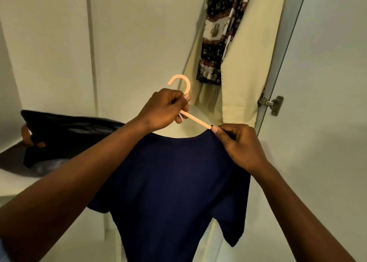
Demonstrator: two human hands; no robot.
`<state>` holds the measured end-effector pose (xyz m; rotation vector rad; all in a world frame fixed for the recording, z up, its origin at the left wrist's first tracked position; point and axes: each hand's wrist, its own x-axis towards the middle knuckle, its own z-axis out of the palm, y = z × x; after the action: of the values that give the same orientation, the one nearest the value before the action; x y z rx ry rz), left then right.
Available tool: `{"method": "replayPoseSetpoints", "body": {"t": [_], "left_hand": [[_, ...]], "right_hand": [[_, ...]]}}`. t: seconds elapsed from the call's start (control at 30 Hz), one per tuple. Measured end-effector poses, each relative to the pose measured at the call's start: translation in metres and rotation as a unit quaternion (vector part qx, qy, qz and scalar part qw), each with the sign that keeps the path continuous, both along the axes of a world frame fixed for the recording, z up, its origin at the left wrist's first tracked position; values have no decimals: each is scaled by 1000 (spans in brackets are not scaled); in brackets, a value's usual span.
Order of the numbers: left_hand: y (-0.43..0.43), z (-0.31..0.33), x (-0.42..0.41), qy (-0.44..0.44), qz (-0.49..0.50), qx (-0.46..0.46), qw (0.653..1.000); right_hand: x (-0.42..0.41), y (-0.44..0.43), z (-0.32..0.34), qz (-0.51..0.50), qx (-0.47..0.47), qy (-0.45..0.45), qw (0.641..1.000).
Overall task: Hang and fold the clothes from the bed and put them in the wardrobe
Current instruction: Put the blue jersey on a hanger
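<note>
Standing at the open wardrobe, a person holds a navy T-shirt up on a peach plastic hanger, in the near middle of the scene. Their left hand is curled round the hanger's neck just below the hook, leaving the hook free and upright, probably ready for a rail that is out of sight. Their right hand pinches the shirt's neckline where it meets the hanger's right arm, seemingly seating the shoulder so the shirt hangs square. Far right, a patterned garment and a cream garment already hang beside the hinged door. On a shelf at the left lies a dark bundle, too dim to identify.
</note>
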<state>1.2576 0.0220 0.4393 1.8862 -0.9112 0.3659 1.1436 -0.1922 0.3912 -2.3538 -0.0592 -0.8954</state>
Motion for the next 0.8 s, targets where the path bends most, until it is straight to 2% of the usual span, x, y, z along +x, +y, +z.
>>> {"method": "replayPoseSetpoints", "body": {"t": [0.17, 0.33, 0.47, 0.63, 0.73, 0.8], "left_hand": [[-19, 62, 26, -24, 31, -22, 999], [-31, 114, 62, -87, 84, -69, 990], [-41, 159, 97, -138, 124, -41, 982], [-61, 226, 135, -149, 148, -108, 972], [-86, 247, 151, -245, 244, -174, 922], [-105, 248, 156, -340, 225, -248, 879]], "right_hand": [[31, -26, 50, -16, -21, -46, 999], [56, -50, 98, -54, -148, -27, 987], [64, -50, 142, -114, -264, -34, 957], [74, -43, 213, -227, -354, -97, 902], [79, -47, 255, -296, -364, -128, 874], [84, -54, 285, -336, -354, -151, 859]]}}
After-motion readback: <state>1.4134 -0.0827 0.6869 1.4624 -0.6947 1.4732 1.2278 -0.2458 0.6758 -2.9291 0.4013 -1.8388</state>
